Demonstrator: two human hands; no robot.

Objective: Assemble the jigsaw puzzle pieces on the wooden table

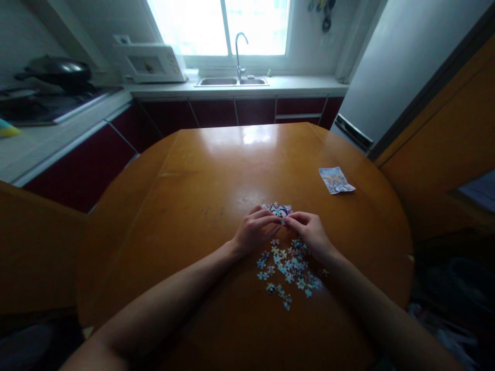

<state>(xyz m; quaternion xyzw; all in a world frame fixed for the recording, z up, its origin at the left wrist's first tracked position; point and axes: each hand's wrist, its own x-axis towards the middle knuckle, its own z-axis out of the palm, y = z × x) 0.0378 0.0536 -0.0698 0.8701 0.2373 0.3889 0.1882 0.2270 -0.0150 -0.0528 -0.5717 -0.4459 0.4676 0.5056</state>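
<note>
A partly joined jigsaw puzzle section (281, 208) lies on the wooden table, showing white and dark blue print. My left hand (256, 226) rests at its left and near edge, fingers curved over it and touching it. From the right, my right hand (309, 232) pinches at the section's near edge with thumb and forefinger; a small puzzle piece (284, 221) shows at the fingertips, partly hidden. Just below both hands, a pile of loose puzzle pieces (290, 265) spreads over the table, mostly light blue and mixed colours. My right wrist hangs over the pile's right side.
A creased printed sheet (335, 180) lies at the right on the oval wooden table (216, 170). Beyond the table stand a counter with a sink (218, 81), a white microwave (154, 63), a stove with a dark pan (58, 69), and a tall fridge (402, 67) at right.
</note>
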